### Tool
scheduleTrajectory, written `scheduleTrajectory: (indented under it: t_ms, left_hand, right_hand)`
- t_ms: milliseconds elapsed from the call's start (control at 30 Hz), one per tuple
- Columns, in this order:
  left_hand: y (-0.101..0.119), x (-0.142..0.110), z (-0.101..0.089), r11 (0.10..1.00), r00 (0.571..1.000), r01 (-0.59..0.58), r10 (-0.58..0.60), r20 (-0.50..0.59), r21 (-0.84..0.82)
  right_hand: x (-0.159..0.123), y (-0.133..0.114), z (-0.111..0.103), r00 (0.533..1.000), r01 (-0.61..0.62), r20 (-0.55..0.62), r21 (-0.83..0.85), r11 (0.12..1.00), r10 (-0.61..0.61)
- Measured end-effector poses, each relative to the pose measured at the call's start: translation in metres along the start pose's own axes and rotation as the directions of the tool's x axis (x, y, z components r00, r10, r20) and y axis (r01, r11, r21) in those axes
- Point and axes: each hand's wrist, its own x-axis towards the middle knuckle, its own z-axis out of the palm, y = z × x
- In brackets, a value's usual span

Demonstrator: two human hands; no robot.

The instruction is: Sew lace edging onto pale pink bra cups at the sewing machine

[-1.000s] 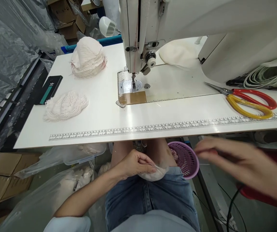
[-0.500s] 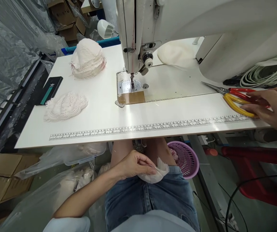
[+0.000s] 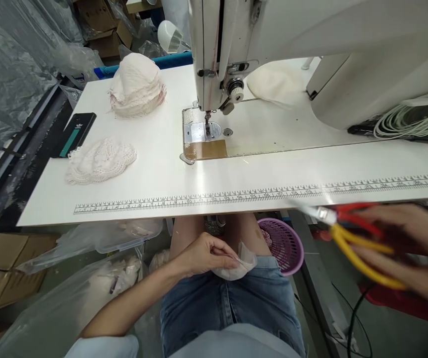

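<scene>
My left hand pinches a small piece of thin whitish fabric above my lap, its fingers closed on the edge. Off to the right, my right hand grips scissors by their red and yellow handles. Motion blurs both the hand and the scissors, whose blades point left just past the table's front edge. In front of me stands a white sewing machine, its needle and presser foot over the metal plate. The fabric hangs well below the tabletop.
On the white table lie a stack of whitish fabric pieces, a lacy piece, a black phone-like object and a coiled cable. A printed ruler follows the front edge. Below is a purple basket.
My right hand has lifted the scissors off the table and brought them down and left, over its front edge. My left hand stays in place with the fabric.
</scene>
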Motion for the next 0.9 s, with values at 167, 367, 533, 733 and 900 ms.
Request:
scheduleTrajectory:
  t_ms: [167,367,533,733,900]
  left_hand:
    - [0.001,-0.002,0.002,1.000,1.000,-0.019,0.019,-0.010,0.003]
    - [-0.001,-0.004,0.002,1.000,0.999,-0.010,0.010,-0.038,-0.002]
    - [-0.001,-0.005,0.002,1.000,0.999,-0.011,0.011,-0.037,-0.002]
    - [0.004,-0.006,0.001,1.000,0.999,-0.018,0.018,-0.040,0.003]
    - [0.002,-0.006,0.000,1.000,0.999,-0.015,0.014,-0.040,-0.009]
  right_hand:
    - [-0.030,-0.052,0.032,0.946,0.113,0.255,0.313,0.943,-0.198]
    - [-0.034,-0.054,0.050,0.911,0.072,0.365,0.321,0.944,-0.194]
    - [-0.035,-0.051,0.056,0.895,0.053,0.394,0.370,0.927,-0.208]
    - [-0.033,-0.054,0.055,0.881,0.038,0.416,0.410,0.911,-0.224]
    - [-0.033,-0.055,0.055,0.870,0.009,0.442,0.431,0.902,-0.220]
